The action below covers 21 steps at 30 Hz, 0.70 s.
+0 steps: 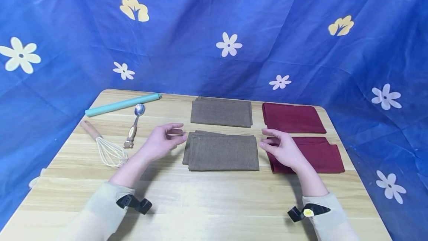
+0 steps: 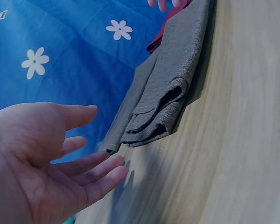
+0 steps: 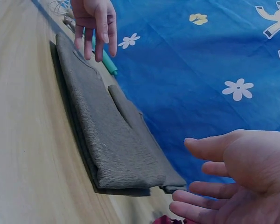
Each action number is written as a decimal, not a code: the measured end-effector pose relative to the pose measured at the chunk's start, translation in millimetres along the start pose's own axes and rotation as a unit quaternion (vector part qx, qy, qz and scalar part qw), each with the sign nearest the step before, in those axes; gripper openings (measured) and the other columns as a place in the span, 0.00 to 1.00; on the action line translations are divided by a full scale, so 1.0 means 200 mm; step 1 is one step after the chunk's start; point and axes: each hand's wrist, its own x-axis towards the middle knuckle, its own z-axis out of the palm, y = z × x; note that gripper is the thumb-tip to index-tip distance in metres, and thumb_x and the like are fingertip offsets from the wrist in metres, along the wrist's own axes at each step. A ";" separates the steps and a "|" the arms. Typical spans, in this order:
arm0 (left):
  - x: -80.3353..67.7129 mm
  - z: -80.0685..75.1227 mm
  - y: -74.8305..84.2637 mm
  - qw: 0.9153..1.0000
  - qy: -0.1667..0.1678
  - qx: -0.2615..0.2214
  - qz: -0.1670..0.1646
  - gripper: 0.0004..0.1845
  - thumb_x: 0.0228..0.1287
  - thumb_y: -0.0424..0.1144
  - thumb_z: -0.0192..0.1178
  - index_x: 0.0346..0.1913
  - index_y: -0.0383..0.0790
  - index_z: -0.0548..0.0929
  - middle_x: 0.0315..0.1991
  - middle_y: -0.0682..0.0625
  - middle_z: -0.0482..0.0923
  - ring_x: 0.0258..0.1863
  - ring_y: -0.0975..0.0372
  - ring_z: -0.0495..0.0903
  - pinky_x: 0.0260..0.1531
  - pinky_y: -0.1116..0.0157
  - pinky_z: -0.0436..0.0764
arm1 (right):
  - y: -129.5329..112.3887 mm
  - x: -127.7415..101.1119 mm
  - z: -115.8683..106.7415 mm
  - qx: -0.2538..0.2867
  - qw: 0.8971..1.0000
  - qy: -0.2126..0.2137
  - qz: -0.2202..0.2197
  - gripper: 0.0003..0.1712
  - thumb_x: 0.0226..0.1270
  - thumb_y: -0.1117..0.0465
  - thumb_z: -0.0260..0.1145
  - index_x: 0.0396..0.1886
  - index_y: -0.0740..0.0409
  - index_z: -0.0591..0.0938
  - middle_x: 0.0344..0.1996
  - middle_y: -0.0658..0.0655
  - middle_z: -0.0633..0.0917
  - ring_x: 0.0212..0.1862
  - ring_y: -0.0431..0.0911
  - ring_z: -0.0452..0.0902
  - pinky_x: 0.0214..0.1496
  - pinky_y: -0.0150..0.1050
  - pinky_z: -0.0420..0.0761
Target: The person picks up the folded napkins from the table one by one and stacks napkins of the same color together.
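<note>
In the head view a folded grey-brown cloth [image 1: 223, 152] lies at the middle of the table, between my two hands. Just off its left end hovers my left hand [image 1: 164, 142], fingers loosely extended and holding nothing. My right hand [image 1: 282, 148] is above the near folded dark red cloth [image 1: 317, 157], close to the grey cloth's right end, also holding nothing. Behind lie a second grey-brown cloth [image 1: 221, 112] and a second dark red cloth [image 1: 292, 117]. The left wrist view shows layered folds at the end of the grey cloth [image 2: 177, 70], apart from the fingertips [image 2: 114, 172].
On the table's left side lie a whisk [image 1: 108, 150], a spoon [image 1: 133, 127] with a decorated handle and a long teal stick-like object [image 1: 122, 105]. A blue flowered curtain [image 1: 187, 40] hangs behind and beside the wooden table [image 1: 187, 203].
</note>
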 end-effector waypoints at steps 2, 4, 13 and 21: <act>0.00 0.01 0.00 1.000 -0.002 -0.002 -0.003 0.33 0.74 0.38 0.69 0.75 0.29 0.70 0.66 0.30 0.77 0.62 0.39 0.81 0.51 0.57 0.89 | 0.01 0.00 0.01 0.004 1.000 -0.003 0.000 0.34 0.72 0.61 0.75 0.73 0.68 0.75 0.69 0.67 0.79 0.59 0.56 0.85 0.52 0.31 0.85; 0.01 0.02 -0.01 1.000 -0.004 0.000 -0.007 0.33 0.73 0.38 0.69 0.75 0.29 0.71 0.65 0.31 0.78 0.62 0.39 0.81 0.52 0.56 0.88 | 0.01 0.01 0.02 0.004 1.000 -0.007 -0.001 0.34 0.72 0.62 0.75 0.73 0.68 0.75 0.68 0.68 0.79 0.59 0.56 0.85 0.52 0.31 0.85; 0.03 0.05 -0.02 0.999 -0.011 0.001 -0.032 0.30 0.72 0.38 0.71 0.70 0.26 0.75 0.59 0.32 0.83 0.54 0.44 0.86 0.48 0.59 0.89 | 0.04 0.01 0.05 0.003 1.000 -0.021 0.005 0.34 0.72 0.61 0.75 0.72 0.71 0.75 0.68 0.68 0.79 0.59 0.56 0.85 0.53 0.33 0.85; 0.04 0.07 0.00 0.996 -0.017 -0.049 -0.077 0.30 0.71 0.34 0.71 0.67 0.19 0.74 0.58 0.28 0.82 0.52 0.44 0.86 0.48 0.60 0.89 | 0.06 0.03 0.08 0.010 0.999 -0.029 0.012 0.34 0.71 0.64 0.75 0.71 0.74 0.74 0.60 0.71 0.83 0.56 0.58 0.85 0.52 0.34 0.86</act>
